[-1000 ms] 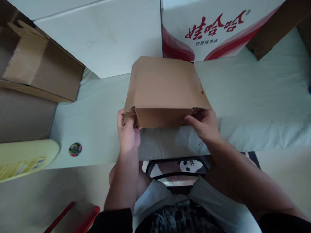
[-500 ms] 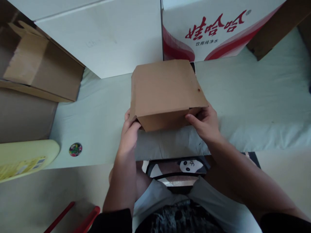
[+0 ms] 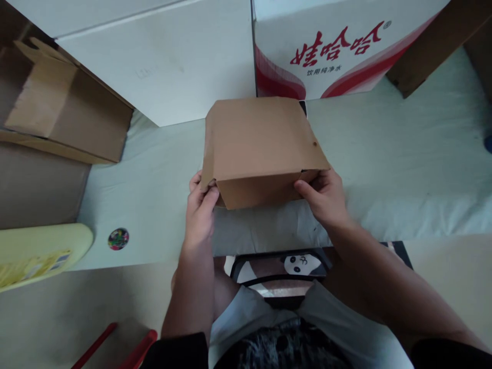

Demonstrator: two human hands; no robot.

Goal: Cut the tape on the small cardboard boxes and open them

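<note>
A brown cardboard box (image 3: pixel 261 138) sits in front of me on the pale green cloth, its top panel facing up and its near side tilted toward me. My left hand (image 3: pixel 200 210) pinches a side flap at the near left corner, thumb in front and fingers behind the cardboard. At the near right corner my right hand (image 3: pixel 325 197) grips the box, with the thumb on the front panel and the other fingers hidden behind the edge. Under the far right corner a small dark object shows, too covered to name.
Behind the box stand a white carton (image 3: pixel 165 66) and a white-and-red carton (image 3: pixel 319 56) with red lettering. Brown cardboard boxes (image 3: pixel 92 118) are stacked at left, above a pale yellow bottle (image 3: pixel 46 251). A round colourful sticker (image 3: pixel 118 239) lies on the pale green cloth (image 3: pixel 384 169).
My left hand has shifted slightly left, and the left flap now stands out farther from the box. My right hand keeps its hold in nearly the same place.
</note>
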